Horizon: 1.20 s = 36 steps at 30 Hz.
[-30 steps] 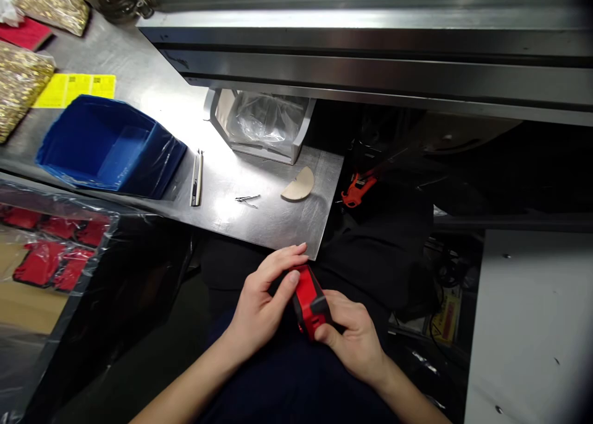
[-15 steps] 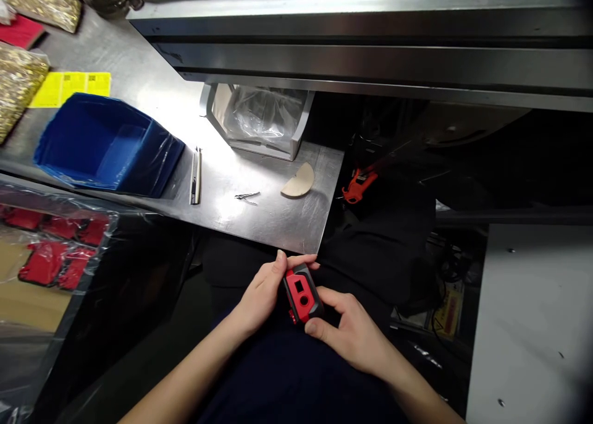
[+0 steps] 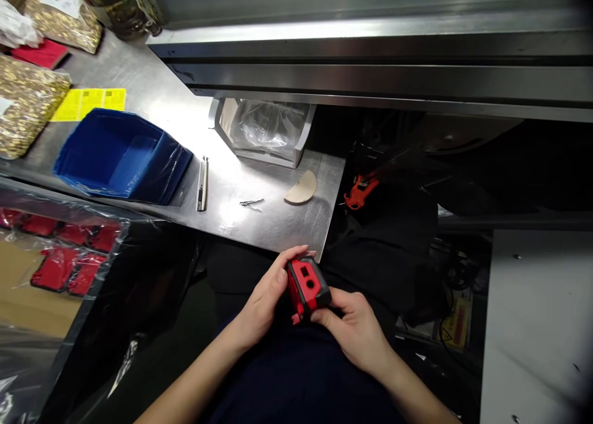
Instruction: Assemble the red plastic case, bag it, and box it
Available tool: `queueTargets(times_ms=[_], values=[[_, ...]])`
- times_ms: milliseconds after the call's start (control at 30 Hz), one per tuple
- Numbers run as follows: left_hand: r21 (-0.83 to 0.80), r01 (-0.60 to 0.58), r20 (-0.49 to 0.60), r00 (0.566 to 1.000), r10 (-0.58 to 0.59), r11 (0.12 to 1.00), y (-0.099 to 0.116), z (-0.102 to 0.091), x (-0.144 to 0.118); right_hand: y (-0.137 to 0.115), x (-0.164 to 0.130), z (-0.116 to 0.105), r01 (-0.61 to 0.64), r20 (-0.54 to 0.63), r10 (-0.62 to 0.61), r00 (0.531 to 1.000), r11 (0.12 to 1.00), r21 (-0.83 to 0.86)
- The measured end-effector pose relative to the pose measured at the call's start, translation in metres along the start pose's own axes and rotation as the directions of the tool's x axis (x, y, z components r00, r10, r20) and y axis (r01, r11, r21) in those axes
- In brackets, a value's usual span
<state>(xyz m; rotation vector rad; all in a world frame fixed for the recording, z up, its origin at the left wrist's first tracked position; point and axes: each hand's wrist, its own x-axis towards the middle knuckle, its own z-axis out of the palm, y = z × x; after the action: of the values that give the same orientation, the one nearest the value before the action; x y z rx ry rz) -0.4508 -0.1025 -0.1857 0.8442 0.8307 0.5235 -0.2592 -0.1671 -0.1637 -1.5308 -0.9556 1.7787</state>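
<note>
Housing (image 3: 309,283) turned, hands (image 3: 360,331) near bench corner (image 3: 319,235)

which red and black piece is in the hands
The piece with rectangular and round openings, between the left hand and right hand; the others lie in the plastic-lined box.

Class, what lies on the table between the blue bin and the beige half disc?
The head view shows a slim cutter nearer the blue bin, then a thin metal piece nearer the half disc.
</note>
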Motion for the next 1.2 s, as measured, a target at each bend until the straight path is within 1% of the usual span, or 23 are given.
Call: queueTargets(times_ms=[67, 133, 267, 367, 500, 700, 767, 867, 933, 1033, 1200], values=[[0.036, -0.01, 0.002, 1.0, 0.01, 0.999, 0.003, 0.0, 0.0, -0.003, 0.005, -0.001, -0.031, -0.016, 0.033, 0.999, 0.993, 0.116], [0.053, 0.018, -0.003, 1.0, -0.018, 0.998, 0.003, 0.001, 0.001, -0.006, 0.009, -0.001, -0.072, -0.001, 0.074, 0.997, 0.978, 0.193], [0.015, 0.116, -0.043, 0.992, -0.115, 0.993, -0.002, 0.001, 0.0, -0.012, 0.014, -0.002, -0.114, 0.018, 0.112, 0.993, 0.97, 0.213], [0.001, 0.101, -0.049, 0.994, -0.101, 0.995, -0.009, 0.002, 0.001, -0.013, 0.015, -0.002, -0.141, 0.02, 0.14, 0.99, 0.967, 0.212], [0.029, 0.057, -0.052, 0.997, -0.056, 0.998, -0.016, 0.003, 0.002, -0.013, 0.015, -0.001, -0.176, 0.007, 0.176, 0.984, 0.977, 0.12], [0.036, 0.11, -0.1, 0.989, -0.106, 0.993, -0.012, 0.0, 0.007, -0.013, 0.016, 0.005, -0.18, -0.016, 0.18, 0.984, 0.972, -0.148], [0.11, 0.072, -0.115, 0.992, -0.059, 0.991, -0.01, 0.001, 0.007, -0.013, 0.017, 0.008, -0.173, -0.018, 0.173, 0.985, 0.964, -0.201], [0.272, -0.02, -0.152, 0.986, 0.063, 0.962, -0.009, 0.007, 0.007, -0.012, 0.016, 0.013, -0.174, -0.036, 0.171, 0.985, 0.947, -0.271], [0.273, -0.027, -0.19, 0.978, 0.082, 0.962, -0.01, 0.011, 0.008, -0.011, 0.016, 0.016, -0.179, -0.054, 0.171, 0.984, 0.932, -0.315], [0.188, 0.005, -0.236, 0.971, 0.04, 0.982, -0.012, 0.017, 0.01, -0.01, 0.014, 0.02, -0.182, -0.062, 0.171, 0.983, 0.917, -0.355], [0.136, 0.108, -0.315, 0.947, -0.06, 0.985, -0.011, 0.021, 0.018, -0.009, 0.011, 0.024, -0.175, -0.062, 0.163, 0.985, 0.902, -0.394]])
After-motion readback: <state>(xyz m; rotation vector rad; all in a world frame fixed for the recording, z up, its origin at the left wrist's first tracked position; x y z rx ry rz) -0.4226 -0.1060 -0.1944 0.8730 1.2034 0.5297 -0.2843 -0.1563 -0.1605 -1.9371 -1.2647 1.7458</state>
